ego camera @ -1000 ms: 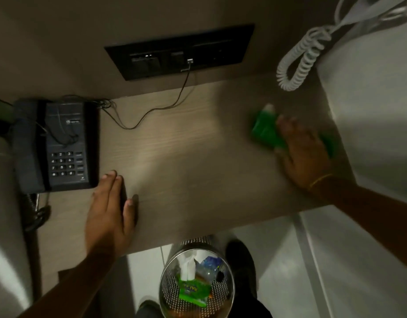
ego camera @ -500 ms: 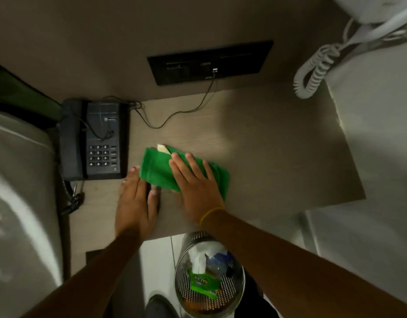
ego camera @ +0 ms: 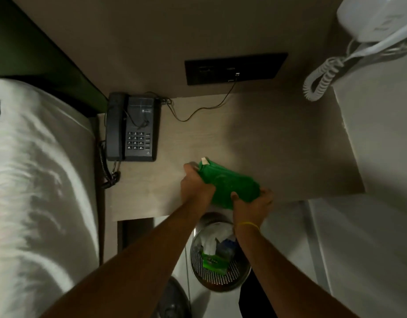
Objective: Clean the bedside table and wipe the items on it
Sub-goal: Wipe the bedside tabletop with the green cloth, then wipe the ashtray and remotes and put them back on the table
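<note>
A green cloth (ego camera: 230, 185) with a small white tag is held over the front edge of the wooden bedside table (ego camera: 255, 138). My left hand (ego camera: 195, 183) grips its left end and my right hand (ego camera: 250, 201) grips its right end, so both hands are closed on it. A black desk telephone (ego camera: 133, 127) with a keypad sits at the table's back left corner, its handset in the cradle. Its thin cable (ego camera: 204, 106) runs across the tabletop up to a black wall socket panel (ego camera: 235, 68).
A perforated metal waste bin (ego camera: 218, 255) with rubbish stands on the floor below the table's front edge. A bed with white linen (ego camera: 37, 180) is on the left. A white coiled cord (ego camera: 321, 79) hangs at the upper right from a white wall unit (ego camera: 376, 17).
The cloth was wiped from the table's right side to its left under my right hand. Now it has come to the front edge, and my left hand has left the tabletop and taken hold of it.
</note>
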